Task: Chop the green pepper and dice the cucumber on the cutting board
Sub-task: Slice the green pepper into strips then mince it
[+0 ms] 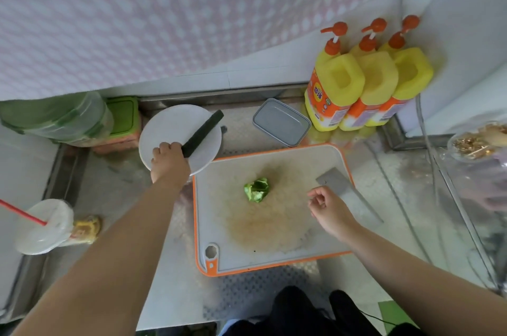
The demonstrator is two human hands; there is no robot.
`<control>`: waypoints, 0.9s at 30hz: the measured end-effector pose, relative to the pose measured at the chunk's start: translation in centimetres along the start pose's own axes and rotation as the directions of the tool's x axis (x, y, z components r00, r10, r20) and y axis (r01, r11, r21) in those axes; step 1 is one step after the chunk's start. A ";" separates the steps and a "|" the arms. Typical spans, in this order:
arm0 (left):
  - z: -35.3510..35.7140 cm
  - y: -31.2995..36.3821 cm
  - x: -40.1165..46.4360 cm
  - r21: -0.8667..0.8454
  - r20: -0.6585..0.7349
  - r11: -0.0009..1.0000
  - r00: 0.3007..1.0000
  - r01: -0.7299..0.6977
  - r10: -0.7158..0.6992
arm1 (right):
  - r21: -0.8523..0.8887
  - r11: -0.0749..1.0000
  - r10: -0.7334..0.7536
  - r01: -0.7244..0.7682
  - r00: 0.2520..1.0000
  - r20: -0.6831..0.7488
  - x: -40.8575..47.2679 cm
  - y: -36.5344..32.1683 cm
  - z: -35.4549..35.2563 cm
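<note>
Left hand grips the cucumber (end hidden); right hand loosely curled, holding nothing.

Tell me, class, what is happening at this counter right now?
A person is preparing vegetables. The left hand grips the end of a cucumber lying on a white plate. The right hand hovers loosely curled over the cutting board, beside a cleaver lying flat. A green pepper piece sits mid-board.
</note>
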State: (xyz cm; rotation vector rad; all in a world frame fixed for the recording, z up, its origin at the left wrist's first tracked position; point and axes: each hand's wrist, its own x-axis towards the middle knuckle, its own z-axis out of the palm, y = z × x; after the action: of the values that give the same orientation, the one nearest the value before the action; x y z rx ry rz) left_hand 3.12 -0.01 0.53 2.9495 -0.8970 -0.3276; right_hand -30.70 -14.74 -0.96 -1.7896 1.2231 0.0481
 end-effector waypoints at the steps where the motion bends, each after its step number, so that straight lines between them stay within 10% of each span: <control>1: -0.1 0.4 -0.9 -0.066 -0.025 0.998 1.000 -0.015 0.013 | -0.001 1.000 -0.004 0.004 1.000 -0.005 -0.1 0.0 -0.2; 6: 0.8 2.5 -7.5 -0.312 -0.036 0.948 0.998 -0.060 0.052 | -0.100 0.995 -0.018 0.010 0.997 -0.075 -0.7 0.7 -1.2; 16: 3.7 3.8 -12.2 -0.175 0.112 0.985 0.994 0.006 0.013 | -0.453 0.892 -0.195 0.015 0.915 -0.354 -2.9 5.6 -2.7; 20: 3.1 6.7 -12.9 -0.230 -0.042 0.933 0.960 -0.278 0.276 | -0.520 0.850 -0.111 -0.086 0.935 -0.337 -3.8 7.0 -2.8; 27: 5.0 11.4 -12.3 -0.034 0.131 0.913 0.904 -0.406 0.407 | -0.532 0.821 0.014 -0.206 0.940 -0.341 -5.4 8.0 -2.7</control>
State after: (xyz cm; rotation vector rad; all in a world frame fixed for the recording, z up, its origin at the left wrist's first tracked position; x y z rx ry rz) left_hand -14.15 -2.56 -0.84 2.6602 -1.4888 -0.5078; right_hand -40.53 -13.28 -2.07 -2.2988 1.6783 0.2103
